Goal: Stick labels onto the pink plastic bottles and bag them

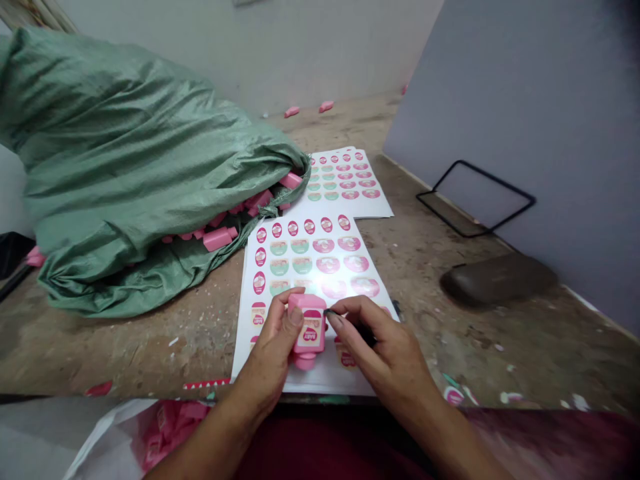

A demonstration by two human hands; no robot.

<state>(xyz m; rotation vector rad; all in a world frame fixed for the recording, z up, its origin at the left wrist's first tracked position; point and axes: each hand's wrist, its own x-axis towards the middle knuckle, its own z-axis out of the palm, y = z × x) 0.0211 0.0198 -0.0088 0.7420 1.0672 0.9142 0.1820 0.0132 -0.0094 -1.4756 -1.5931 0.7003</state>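
Note:
My left hand (273, 350) is closed round a small pink bottle (307, 327) lying cap toward me over a sticker sheet (310, 267). A pink and white label shows on the bottle's upper face. My right hand (380, 347) rests beside it, thumb and forefinger pinched at the label's right edge. The sheet carries rows of pink and green oval and round stickers.
A second sticker sheet (345, 180) lies farther back. A big green woven sack (125, 173) at left spills pink bottles (220, 237). A dark stone (495, 280) and black wire frame (475, 200) sit right. A clear bag of pink bottles (160, 433) is below the table edge.

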